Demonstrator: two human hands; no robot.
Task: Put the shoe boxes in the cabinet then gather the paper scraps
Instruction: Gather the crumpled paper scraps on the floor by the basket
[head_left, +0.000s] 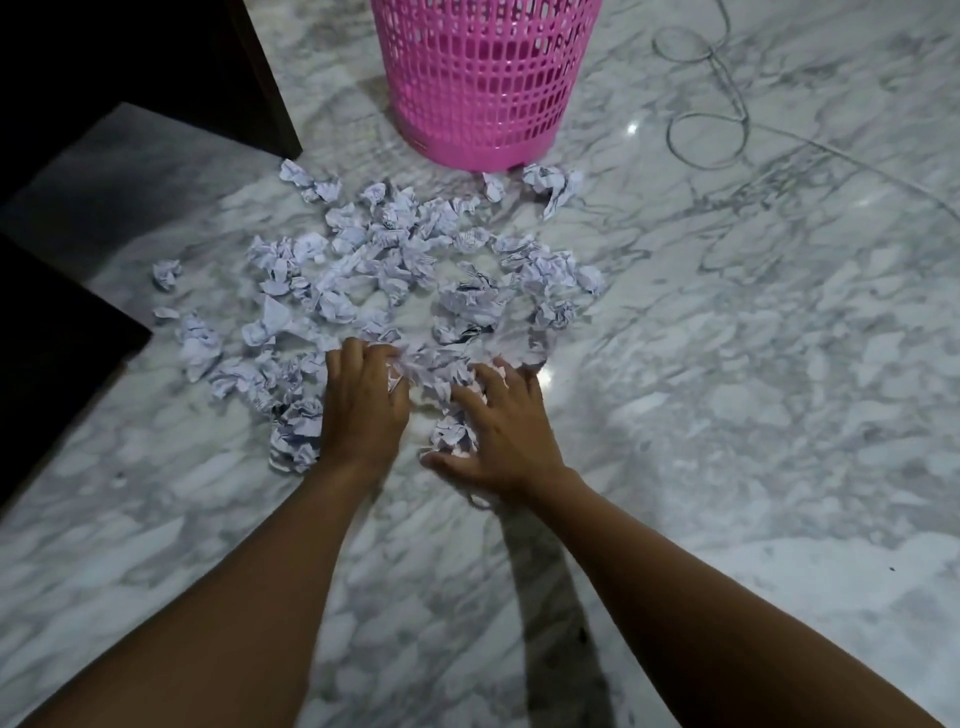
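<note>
Grey-veined marble floor (727, 364), crumpled paper scraps (395, 260) strewn in a loose heap before an upright pink slotted basket (483, 78), dark furniture (130, 67) at left, thin cable (701, 104) looped upper right, left hand (363, 410) at the heap's near edge with fingers curled into scraps, right hand (504, 441) just beside it, fingers spread, resting on scraps.

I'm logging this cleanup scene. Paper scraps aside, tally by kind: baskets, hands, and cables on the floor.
Pink basket: 1
Hands: 2 (left hand, right hand)
Grey cable: 1
Total: 4, paper scraps excluded
</note>
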